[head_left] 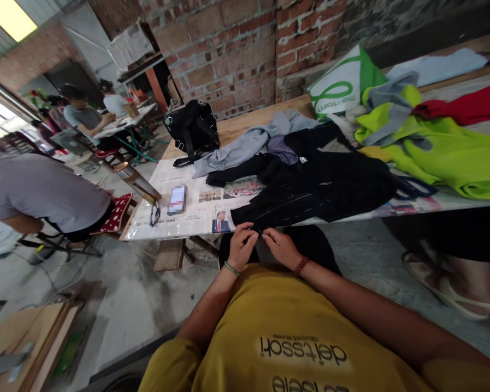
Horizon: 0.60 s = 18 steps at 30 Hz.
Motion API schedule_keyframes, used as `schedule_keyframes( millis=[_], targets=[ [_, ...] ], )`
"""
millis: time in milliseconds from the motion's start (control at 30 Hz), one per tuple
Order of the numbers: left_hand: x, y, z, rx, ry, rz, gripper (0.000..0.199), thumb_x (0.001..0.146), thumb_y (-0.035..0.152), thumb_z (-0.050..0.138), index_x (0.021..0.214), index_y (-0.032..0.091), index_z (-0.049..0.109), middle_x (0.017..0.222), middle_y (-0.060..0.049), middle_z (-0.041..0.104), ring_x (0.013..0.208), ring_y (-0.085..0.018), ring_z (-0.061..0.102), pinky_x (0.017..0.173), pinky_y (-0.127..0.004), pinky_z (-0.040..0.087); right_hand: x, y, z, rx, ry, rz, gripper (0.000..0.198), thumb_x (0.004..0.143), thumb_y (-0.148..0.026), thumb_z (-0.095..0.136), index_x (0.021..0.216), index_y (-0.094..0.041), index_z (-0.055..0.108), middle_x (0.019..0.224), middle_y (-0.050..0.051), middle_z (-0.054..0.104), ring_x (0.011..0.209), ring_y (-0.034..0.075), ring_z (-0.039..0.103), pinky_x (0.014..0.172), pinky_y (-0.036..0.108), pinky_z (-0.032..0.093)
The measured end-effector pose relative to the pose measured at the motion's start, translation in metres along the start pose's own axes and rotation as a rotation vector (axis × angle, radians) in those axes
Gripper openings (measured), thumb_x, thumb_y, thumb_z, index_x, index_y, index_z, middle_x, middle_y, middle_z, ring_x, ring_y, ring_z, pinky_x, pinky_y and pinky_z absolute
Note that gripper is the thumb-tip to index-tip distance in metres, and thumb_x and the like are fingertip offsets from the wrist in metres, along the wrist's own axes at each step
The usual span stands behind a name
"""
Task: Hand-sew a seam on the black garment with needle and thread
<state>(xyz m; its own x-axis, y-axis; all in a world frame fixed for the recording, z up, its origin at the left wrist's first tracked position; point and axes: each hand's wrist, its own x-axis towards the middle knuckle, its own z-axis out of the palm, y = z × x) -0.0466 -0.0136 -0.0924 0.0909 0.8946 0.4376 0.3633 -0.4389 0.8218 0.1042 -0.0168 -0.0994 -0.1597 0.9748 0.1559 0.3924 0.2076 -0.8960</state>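
A black garment (306,190) with rows of white stitches lies spread over the table, its near end hanging at the front edge. My left hand (242,249) is closed, pinching that end between thumb and fingers. Close beside it, my right hand (283,249) is closed too, its fingertips pressed together at the cloth's edge. A tiny pale glint shows between the two hands, too small to name.
Newspaper covers the table (179,226). On it are a phone (177,199), glasses (154,214), a metallic cylinder (136,182), a black backpack (193,129), grey cloth (245,144), a yellow-green garment (453,152) and a green-white bag (345,81). A seated person (49,190) is at left.
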Motion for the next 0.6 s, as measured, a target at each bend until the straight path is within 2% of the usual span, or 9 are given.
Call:
schedule_keyframes(
  millis=[133, 200, 267, 400, 600],
  targets=[
    [0.004, -0.004, 0.000, -0.147, 0.079, -0.195, 0.019, 0.082, 0.029, 0.054, 0.094, 0.016, 0.061, 0.093, -0.007, 0.064, 0.083, -0.014, 0.060, 0.073, -0.027, 0.050, -0.001, 0.001, -0.001, 0.019, -0.005, 0.018, 0.020, 0.082, -0.032, 0.041, 0.073, -0.020, 0.054, 0.056, -0.003, 0.050, 0.054, 0.011, 0.046, 0.055, 0.022, 0.036],
    [0.005, -0.008, 0.003, -0.195, 0.066, -0.264, 0.028, 0.077, 0.028, 0.060, 0.103, 0.016, 0.058, 0.089, -0.006, 0.065, 0.078, -0.013, 0.061, 0.069, -0.025, 0.050, -0.001, 0.002, -0.001, 0.029, -0.012, 0.027, 0.020, 0.082, -0.032, 0.040, 0.074, -0.020, 0.054, 0.055, -0.003, 0.050, 0.053, 0.011, 0.046, 0.055, 0.022, 0.036],
    [0.005, -0.010, 0.005, -0.161, 0.034, -0.280, 0.028, 0.073, 0.025, 0.064, 0.099, 0.016, 0.061, 0.086, -0.005, 0.066, 0.077, -0.013, 0.061, 0.070, -0.025, 0.050, -0.001, 0.003, 0.000, 0.034, -0.017, 0.029, 0.021, 0.082, -0.033, 0.040, 0.074, -0.020, 0.054, 0.055, -0.003, 0.049, 0.052, 0.011, 0.045, 0.054, 0.022, 0.036],
    [0.004, -0.010, 0.005, -0.024, 0.025, -0.266, 0.012, 0.073, 0.023, 0.062, 0.082, 0.016, 0.066, 0.078, -0.002, 0.065, 0.072, -0.013, 0.058, 0.070, -0.026, 0.047, -0.002, 0.003, 0.000, 0.032, -0.019, 0.023, 0.020, 0.081, -0.034, 0.041, 0.074, -0.020, 0.054, 0.055, -0.003, 0.047, 0.052, 0.011, 0.044, 0.053, 0.022, 0.035],
    [0.005, -0.007, 0.005, 0.020, 0.058, -0.243, 0.011, 0.075, 0.023, 0.061, 0.081, 0.016, 0.067, 0.074, -0.001, 0.064, 0.067, -0.011, 0.056, 0.064, -0.024, 0.045, -0.002, 0.003, 0.000, 0.015, -0.026, 0.017, 0.020, 0.081, -0.032, 0.040, 0.071, -0.019, 0.052, 0.053, -0.004, 0.047, 0.051, 0.011, 0.044, 0.054, 0.022, 0.035]
  ],
)
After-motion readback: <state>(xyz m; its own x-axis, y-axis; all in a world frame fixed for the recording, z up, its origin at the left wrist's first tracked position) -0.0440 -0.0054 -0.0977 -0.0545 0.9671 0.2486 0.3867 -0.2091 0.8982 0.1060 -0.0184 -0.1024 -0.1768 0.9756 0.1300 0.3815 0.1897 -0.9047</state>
